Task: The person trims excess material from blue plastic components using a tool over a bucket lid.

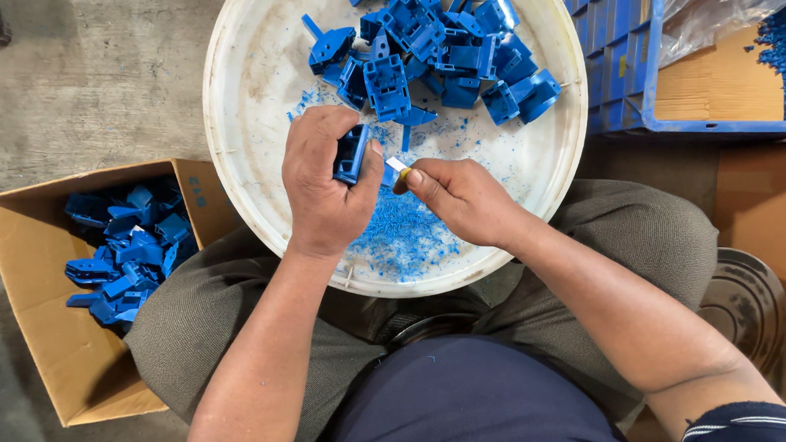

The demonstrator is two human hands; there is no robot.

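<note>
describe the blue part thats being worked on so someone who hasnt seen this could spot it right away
Start at the big round white basin on the person's lap. Just below its heap of blue parts, the left hand grips one blue plastic part. It is the only piece held up, with the right hand bringing a small blade to it.

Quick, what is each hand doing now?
Left hand: closed on a blue plastic part.
Right hand: fingers pinching a small blade.

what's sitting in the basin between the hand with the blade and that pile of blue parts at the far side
In the head view, between the right hand and the pile of blue parts lies bare white basin floor dusted with blue shavings; no whole part lies there.
</note>
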